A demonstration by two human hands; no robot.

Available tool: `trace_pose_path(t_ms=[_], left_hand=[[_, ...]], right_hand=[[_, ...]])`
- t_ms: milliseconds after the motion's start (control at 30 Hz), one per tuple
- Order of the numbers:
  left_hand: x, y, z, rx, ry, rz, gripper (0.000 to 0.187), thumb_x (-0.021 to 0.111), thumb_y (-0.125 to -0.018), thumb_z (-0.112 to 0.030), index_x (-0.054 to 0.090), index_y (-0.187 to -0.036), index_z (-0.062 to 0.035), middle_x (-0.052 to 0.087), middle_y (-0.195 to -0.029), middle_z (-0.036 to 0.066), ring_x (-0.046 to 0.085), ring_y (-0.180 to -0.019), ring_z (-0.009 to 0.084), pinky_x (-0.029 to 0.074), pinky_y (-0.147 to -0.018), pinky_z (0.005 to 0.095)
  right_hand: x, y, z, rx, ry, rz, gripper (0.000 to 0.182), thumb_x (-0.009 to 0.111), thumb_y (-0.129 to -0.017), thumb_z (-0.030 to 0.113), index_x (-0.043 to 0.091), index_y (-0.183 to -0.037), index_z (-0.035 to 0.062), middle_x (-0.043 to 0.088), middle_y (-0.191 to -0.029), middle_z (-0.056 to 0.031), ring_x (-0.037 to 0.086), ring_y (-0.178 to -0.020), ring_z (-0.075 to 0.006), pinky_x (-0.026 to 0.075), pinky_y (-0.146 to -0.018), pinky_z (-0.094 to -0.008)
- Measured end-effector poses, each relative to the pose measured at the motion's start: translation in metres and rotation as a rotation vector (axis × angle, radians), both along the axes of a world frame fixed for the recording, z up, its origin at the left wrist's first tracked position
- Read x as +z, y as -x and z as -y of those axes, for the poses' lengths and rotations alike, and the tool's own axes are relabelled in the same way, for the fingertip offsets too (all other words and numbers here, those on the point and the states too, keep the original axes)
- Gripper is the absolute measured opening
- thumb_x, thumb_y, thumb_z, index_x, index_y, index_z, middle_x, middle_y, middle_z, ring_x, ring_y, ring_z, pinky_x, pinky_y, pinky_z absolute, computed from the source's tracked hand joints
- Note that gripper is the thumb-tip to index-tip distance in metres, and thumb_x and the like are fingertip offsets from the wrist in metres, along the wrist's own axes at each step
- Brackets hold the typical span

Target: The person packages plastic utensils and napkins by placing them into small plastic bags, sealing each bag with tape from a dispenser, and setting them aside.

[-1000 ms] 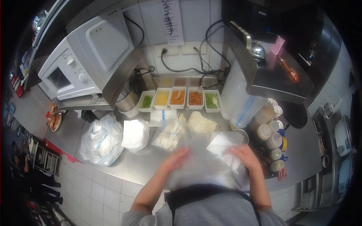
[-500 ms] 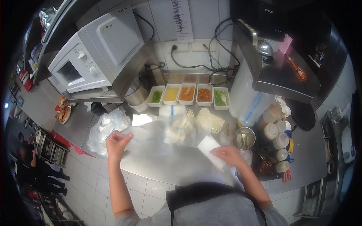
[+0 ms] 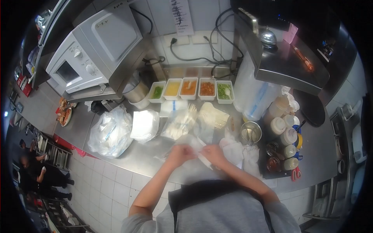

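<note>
My left hand [image 3: 181,155] and my right hand [image 3: 214,155] are close together over the front of the steel counter. A thin clear plastic bag [image 3: 188,141] is pinched in the left fingers, its film spreading around both hands. The right fingers close on a folded white napkin [image 3: 204,160], seen edge-on against the plastic. Beyond the hands lie pale utensils in clear wrap [image 3: 179,123] and a pale beige bundle [image 3: 213,116]. A stack of white napkins [image 3: 145,125] sits to their left. Crumpled white paper [image 3: 232,151] lies just right of my right hand.
Small tubs of chopped food [image 3: 189,88] line the back. A full plastic bag [image 3: 110,133] is at left, below a microwave [image 3: 83,62]. Squeeze bottles [image 3: 288,136], a metal cup [image 3: 251,132] and red-handled scissors [image 3: 296,174] stand right. People [image 3: 39,171] are at far left.
My hands were wide apart; the left has come right with the plastic, uncovering the napkin stack. The right hand has moved left with its napkin, and the two now meet.
</note>
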State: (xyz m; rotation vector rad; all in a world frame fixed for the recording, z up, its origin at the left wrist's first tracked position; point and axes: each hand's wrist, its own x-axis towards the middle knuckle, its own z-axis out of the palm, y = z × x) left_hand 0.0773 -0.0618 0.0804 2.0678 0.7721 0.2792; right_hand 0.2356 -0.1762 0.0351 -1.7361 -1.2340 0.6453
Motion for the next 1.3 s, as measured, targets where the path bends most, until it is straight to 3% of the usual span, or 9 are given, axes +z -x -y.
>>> trace_pose_path(t_ms=[100, 133, 367, 467, 700, 867, 1033, 1167, 1300], left_hand=[[0.002, 0.011, -0.009, 0.050, 0.192, -0.024, 0.023, 0.077, -0.075, -0.020, 0.067, -0.084, -0.0021, 0.063, -0.069, 0.000, 0.055, -0.062, 0.0069, 0.047, -0.057, 0.0231], [0.002, 0.013, -0.012, 0.091, 0.355, -0.033, 0.021, 0.074, -0.079, -0.020, 0.068, -0.088, -0.0022, 0.064, -0.073, 0.000, 0.056, -0.064, 0.0070, 0.048, -0.058, 0.0229], [-0.025, 0.008, -0.004, -0.046, 0.409, -0.015, 0.023, 0.067, -0.084, -0.012, 0.066, -0.104, -0.0016, 0.064, -0.080, 0.003, 0.059, -0.073, 0.0077, 0.050, -0.062, 0.0243], [-0.034, 0.009, -0.004, -0.146, 0.181, -0.038, 0.028, 0.067, -0.083, -0.009, 0.064, -0.110, -0.0022, 0.061, -0.077, 0.001, 0.059, -0.073, 0.0084, 0.050, -0.062, 0.0233], [0.003, 0.008, 0.001, 0.092, 0.048, 0.168, 0.023, 0.068, -0.071, 0.008, 0.053, -0.085, -0.0027, 0.049, -0.091, 0.006, 0.057, -0.067, 0.0128, 0.049, -0.061, 0.0240], [-0.010, -0.005, 0.011, -0.246, -0.379, 0.193, 0.027, 0.066, -0.074, 0.003, 0.059, -0.099, 0.0000, 0.051, -0.103, 0.014, 0.062, -0.071, 0.0227, 0.052, -0.068, 0.0308], [-0.013, -0.014, 0.018, -0.201, -0.331, -0.004, 0.042, 0.064, -0.074, 0.000, 0.054, -0.115, 0.0016, 0.046, -0.122, 0.022, 0.063, -0.079, 0.0283, 0.051, -0.077, 0.0361], [-0.022, -0.013, 0.013, -0.297, -0.586, 0.065, 0.059, 0.061, -0.070, 0.001, 0.041, -0.125, 0.0072, 0.033, -0.136, 0.030, 0.060, -0.091, 0.0414, 0.049, -0.084, 0.0418], [0.014, -0.019, 0.031, -0.317, -0.371, -0.124, 0.063, 0.058, -0.069, 0.002, 0.034, -0.128, 0.0093, 0.031, -0.137, 0.032, 0.055, -0.100, 0.0453, 0.048, -0.086, 0.0439]], right_hand=[[-0.014, 0.006, -0.009, 0.019, -0.089, -0.239, 0.032, 0.067, -0.081, 0.031, 0.069, -0.086, -0.0004, 0.065, -0.074, -0.0186, 0.066, -0.069, -0.0289, 0.049, -0.066, -0.0346], [-0.013, 0.007, -0.009, 0.024, -0.089, -0.242, 0.032, 0.067, -0.081, 0.031, 0.069, -0.086, -0.0004, 0.065, -0.074, -0.0186, 0.066, -0.069, -0.0289, 0.049, -0.066, -0.0346], [-0.006, 0.007, -0.011, 0.007, -0.022, -0.058, 0.038, 0.066, -0.078, 0.038, 0.068, -0.082, -0.0004, 0.064, -0.071, -0.0197, 0.064, -0.068, -0.0339, 0.049, -0.064, -0.0382], [-0.013, 0.002, -0.011, -0.052, 0.019, 0.028, 0.037, 0.065, -0.077, 0.037, 0.067, -0.076, -0.0006, 0.061, -0.067, -0.0203, 0.061, -0.066, -0.0379, 0.048, -0.063, -0.0415], [0.005, -0.027, 0.020, -0.150, -0.033, 0.226, 0.027, 0.067, -0.073, 0.028, 0.067, -0.074, 0.0010, 0.062, -0.077, -0.0217, 0.060, -0.078, -0.0389, 0.048, -0.070, -0.0409], [0.060, -0.037, 0.054, -0.195, -0.191, 0.206, 0.025, 0.072, -0.069, 0.013, 0.065, -0.090, 0.0017, 0.062, -0.088, -0.0186, 0.060, -0.081, -0.0361, 0.048, -0.074, -0.0380], [0.057, -0.022, 0.062, 0.211, -0.033, -0.125, 0.035, 0.067, -0.068, 0.007, 0.065, -0.102, 0.0039, 0.064, -0.097, -0.0168, 0.062, -0.092, -0.0298, 0.047, -0.082, -0.0335], [0.038, -0.011, 0.046, 0.331, 0.024, 0.068, 0.036, 0.065, -0.073, 0.011, 0.063, -0.108, 0.0035, 0.065, -0.102, -0.0141, 0.061, -0.096, -0.0221, 0.045, -0.086, -0.0335], [0.028, -0.002, 0.014, 0.344, 0.068, -0.090, 0.035, 0.062, -0.074, 0.009, 0.063, -0.108, 0.0024, 0.065, -0.100, -0.0177, 0.064, -0.090, -0.0237, 0.048, -0.081, -0.0358]])
